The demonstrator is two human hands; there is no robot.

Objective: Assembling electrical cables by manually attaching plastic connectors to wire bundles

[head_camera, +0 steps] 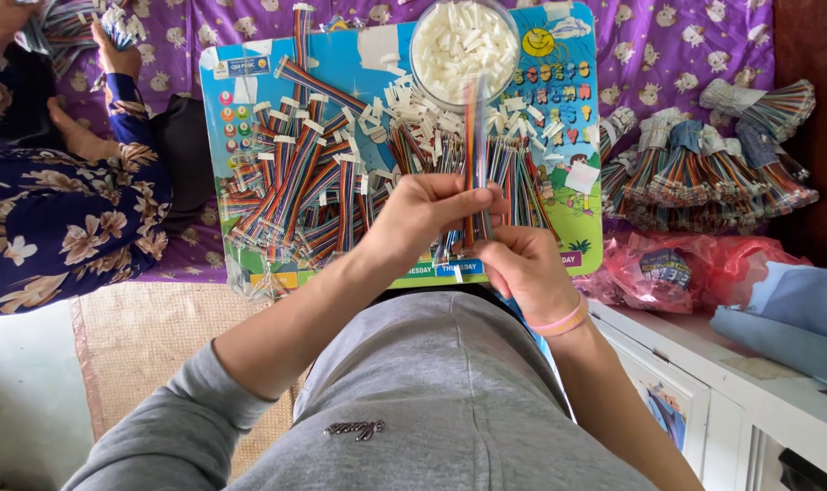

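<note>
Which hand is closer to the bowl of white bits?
Left. The left hand sits just below the bowl, pinching the cable; the right hand is lower, nearer the body.

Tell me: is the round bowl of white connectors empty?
No, the round bowl at the board's top edge is filled with small white connectors.

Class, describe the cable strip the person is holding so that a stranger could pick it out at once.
Find the blue picture board lying on the purple cloth, strewn with short rainbow cables. Just in front of its near edge, the left hand and right hand pinch one rainbow ribbon cable. It alone stands upright, reaching toward the bowl of white connectors.
</note>
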